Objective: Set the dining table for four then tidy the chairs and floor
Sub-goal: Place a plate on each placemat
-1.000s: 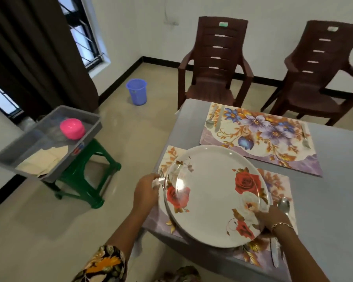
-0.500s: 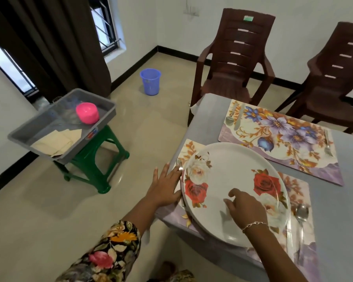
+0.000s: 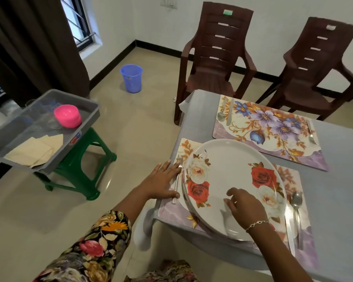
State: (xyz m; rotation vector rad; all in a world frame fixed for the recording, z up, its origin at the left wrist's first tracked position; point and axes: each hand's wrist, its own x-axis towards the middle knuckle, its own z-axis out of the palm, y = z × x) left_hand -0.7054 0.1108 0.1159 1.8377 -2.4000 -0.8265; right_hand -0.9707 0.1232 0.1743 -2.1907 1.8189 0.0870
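A stack of white plates with red and white roses (image 3: 232,176) lies on the near floral placemat (image 3: 289,176) on the grey table (image 3: 338,190). My left hand (image 3: 163,180) lies flat on the mat's left edge, fingers straight, touching the fork (image 3: 177,178) beside the plates. My right hand (image 3: 243,204) hovers over the top plate with loosely curled fingers, fingertips at its surface, holding nothing. A spoon (image 3: 297,204) and a knife lie right of the plates. A second placemat (image 3: 269,129) farther back carries a spoon, knife and fork.
Two brown plastic chairs (image 3: 214,58) (image 3: 314,66) stand beyond the table. A grey tray (image 3: 90,115) on a green stool (image 3: 80,165) holds pink bowls (image 3: 67,116), glasses and folded napkins (image 3: 35,149). A blue bin (image 3: 130,78) stands on the floor near the window.
The plates went from held at both edges to resting on the mat. My left hand let go and flattened beside the fork; my right hand moved onto the top plate.
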